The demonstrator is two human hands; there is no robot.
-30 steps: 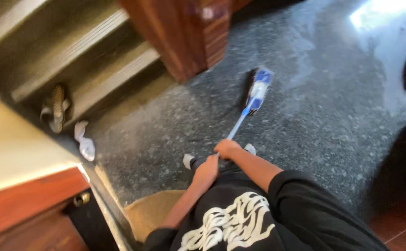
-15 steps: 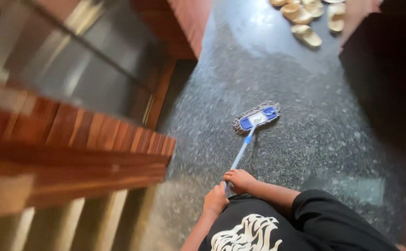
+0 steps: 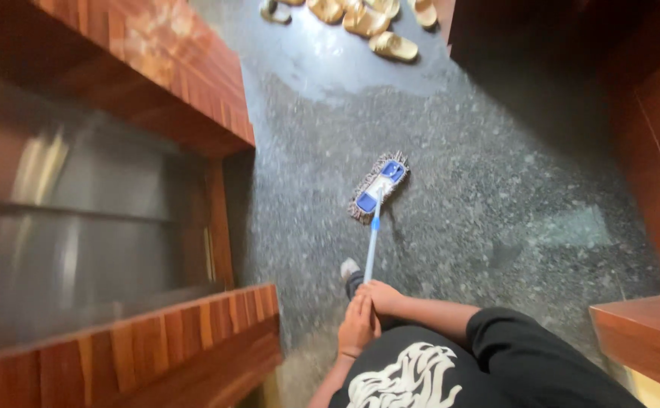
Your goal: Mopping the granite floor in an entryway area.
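On the speckled dark-grey stone floor (image 3: 496, 196), a flat blue-and-white mop head with a frayed grey fringe (image 3: 377, 188) was laid slantwise, its slim blue-and-white pole (image 3: 371, 245) running back toward the person. The pole's near end was gripped by the left hand (image 3: 356, 326) and right hand (image 3: 383, 297), fingers curled shut around it. Glossy reddish wooden panels (image 3: 156, 45) flanked the floor, with tan sandals (image 3: 390, 45) beyond.

Left hand (image 3: 357, 326) and right hand (image 3: 382, 296) close together, fingers curled shut, both forearms reaching forward, low.
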